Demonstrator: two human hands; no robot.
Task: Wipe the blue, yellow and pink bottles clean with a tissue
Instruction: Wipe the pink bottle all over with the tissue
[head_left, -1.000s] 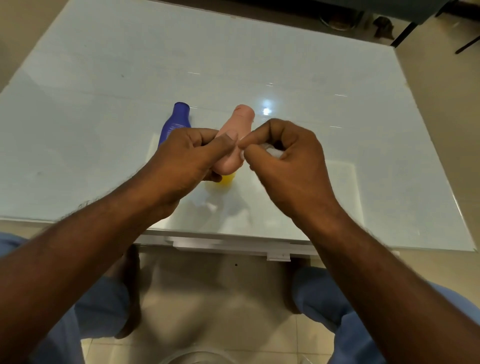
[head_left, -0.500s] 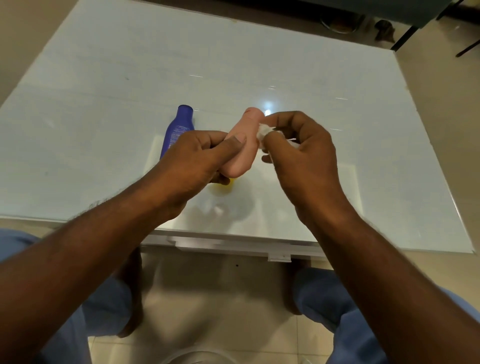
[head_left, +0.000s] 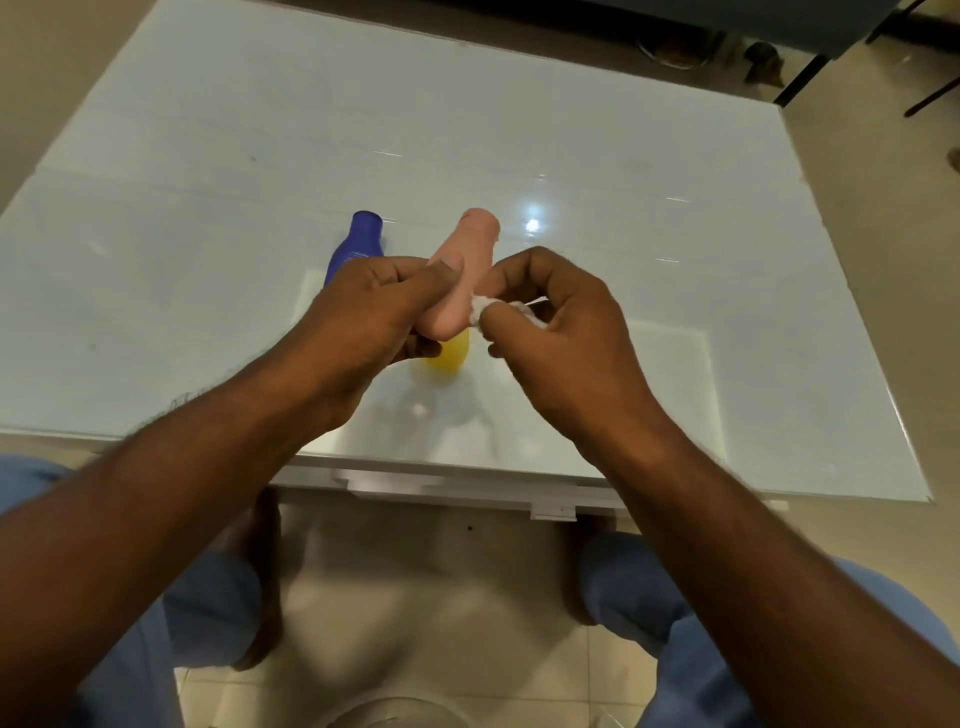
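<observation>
The left hand (head_left: 363, 312) holds the pink bottle (head_left: 462, 275) up over the glass table (head_left: 208, 182) with curled fingers, and the right hand (head_left: 561, 332) pinches a white tissue (head_left: 485, 312) against its side.

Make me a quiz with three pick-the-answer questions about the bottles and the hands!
1. Where is the blue bottle?
A. on the table
B. on the floor
C. in the right hand

2. How many bottles are in view?
A. one
B. three
C. five

3. What is the left hand doing?
A. lying flat on the table
B. holding the pink bottle
C. hanging empty

Answers:
1 A: it lies on the white table, behind the left hand.
2 B: blue, pink bottle and yellow bottle.
3 B: its fingers wrap the pink bottle, while the right hand pinches the tissue against it.
</observation>
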